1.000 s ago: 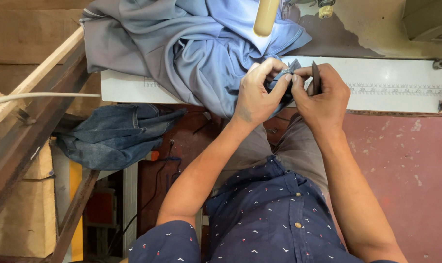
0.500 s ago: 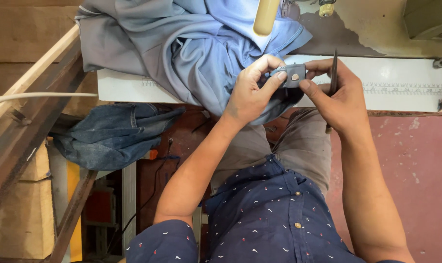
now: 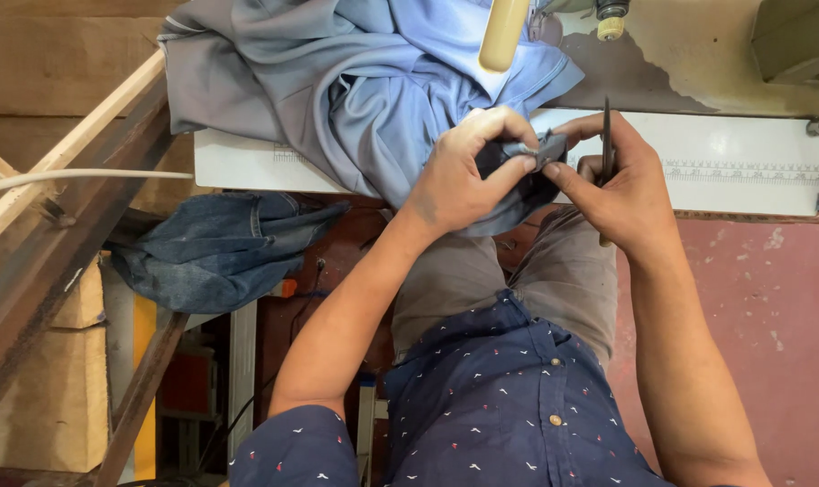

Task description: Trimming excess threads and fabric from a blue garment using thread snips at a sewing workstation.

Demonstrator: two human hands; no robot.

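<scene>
My left hand (image 3: 468, 171) pinches a folded corner of the blue-grey garment (image 3: 364, 86) at the front edge of the white sewing table (image 3: 752, 171). My right hand (image 3: 621, 185) meets it from the right, fingertips on the same fold of cloth, while gripping a thin dark pointed tool (image 3: 606, 144) that stands upright between its fingers. The garment spills back over the table in a heap. Both hands hover just above my lap.
A cream sewing machine (image 3: 698, 36) stands at the back of the table, with a pale rounded handle (image 3: 503, 34) over the cloth. A ruler strip (image 3: 743, 169) runs along the table's front. Folded denim (image 3: 216, 248) lies lower left beside wooden beams (image 3: 62, 180). Red floor (image 3: 770, 316) at right.
Both hands have shifted slightly on the fold; the right hand has come back in so its fingertips touch the cloth again, with the tool still upright.
</scene>
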